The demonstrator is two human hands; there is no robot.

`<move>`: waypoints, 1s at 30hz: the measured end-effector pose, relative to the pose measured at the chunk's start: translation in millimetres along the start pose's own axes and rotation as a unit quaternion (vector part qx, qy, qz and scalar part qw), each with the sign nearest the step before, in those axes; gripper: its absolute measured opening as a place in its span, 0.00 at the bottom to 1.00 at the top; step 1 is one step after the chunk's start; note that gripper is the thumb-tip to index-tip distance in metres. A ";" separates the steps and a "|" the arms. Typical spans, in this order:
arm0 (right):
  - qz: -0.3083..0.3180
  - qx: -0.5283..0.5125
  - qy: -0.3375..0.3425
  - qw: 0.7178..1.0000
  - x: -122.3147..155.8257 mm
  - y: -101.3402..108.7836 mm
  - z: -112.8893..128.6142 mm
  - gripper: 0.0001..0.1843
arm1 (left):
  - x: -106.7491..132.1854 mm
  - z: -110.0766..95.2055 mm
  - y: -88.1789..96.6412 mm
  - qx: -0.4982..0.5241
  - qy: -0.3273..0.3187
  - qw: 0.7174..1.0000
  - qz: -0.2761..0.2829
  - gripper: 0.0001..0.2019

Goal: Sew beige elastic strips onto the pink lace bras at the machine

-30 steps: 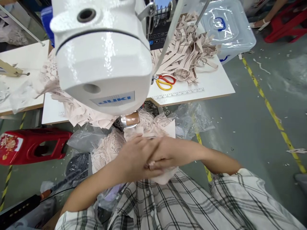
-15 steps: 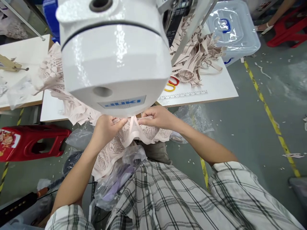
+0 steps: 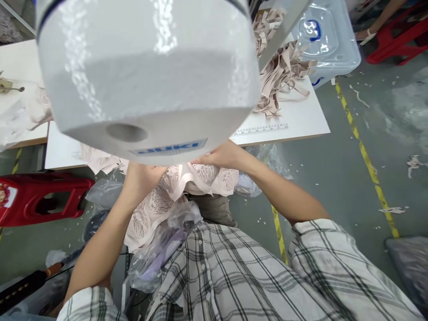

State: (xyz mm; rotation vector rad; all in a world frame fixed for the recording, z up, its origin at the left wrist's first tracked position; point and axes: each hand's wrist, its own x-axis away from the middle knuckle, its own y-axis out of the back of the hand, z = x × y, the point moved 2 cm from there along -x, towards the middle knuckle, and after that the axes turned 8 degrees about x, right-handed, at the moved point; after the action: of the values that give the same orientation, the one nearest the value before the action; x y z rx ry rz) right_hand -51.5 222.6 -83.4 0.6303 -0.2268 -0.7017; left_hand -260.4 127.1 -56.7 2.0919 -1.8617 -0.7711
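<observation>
A pale pink lace bra point(image 3: 205, 174) hangs from the table's front edge, below the white JUKI sewing machine head point(image 3: 150, 89). My left hand point(image 3: 142, 180) is closed on the bra's left part, its fingertips partly hidden by the machine head. On the other side, my right hand point(image 3: 227, 156) pinches the bra's upper edge, its fingers also partly covered. More pale pink lace cups point(image 3: 142, 218) drape down toward my lap, joined or lying against the piece. The needle area is hidden behind the machine head.
Beige fabric straps point(image 3: 284, 71) lie heaped on the white table point(image 3: 304, 120), near a ruler point(image 3: 264, 129). A clear lidded box point(image 3: 331, 44) stands behind. Red stools point(image 3: 43, 200) are at left and far right. Plastic bags point(image 3: 107, 191) hang or lie below the table.
The machine head looks larger and nearer as my view has shifted, covering the scissors and more of my fingers. Both hands keep their grip on the bra, slightly farther under the head.
</observation>
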 end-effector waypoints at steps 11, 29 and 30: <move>-0.030 -0.067 -0.020 0.997 2.7 -8.2 -25.2 0.21 | 4.1 2.4 6.9 -0.038 0.052 0.998 -0.013 0.10; 0.027 -0.541 -0.194 0.818 47.9 -101.4 -118.1 0.28 | 6.0 2.9 0.5 -0.069 0.096 0.993 -0.015 0.12; 0.002 -0.537 -0.203 0.819 48.4 -99.9 -119.7 0.25 | 5.7 3.0 -0.5 -0.068 0.097 0.993 -0.016 0.11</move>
State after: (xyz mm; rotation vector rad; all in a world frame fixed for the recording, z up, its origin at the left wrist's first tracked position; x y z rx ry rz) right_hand -20.7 187.1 -239.7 -0.6196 -0.1844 -0.8270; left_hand -261.3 122.1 -60.7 2.0360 -1.6327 -0.6555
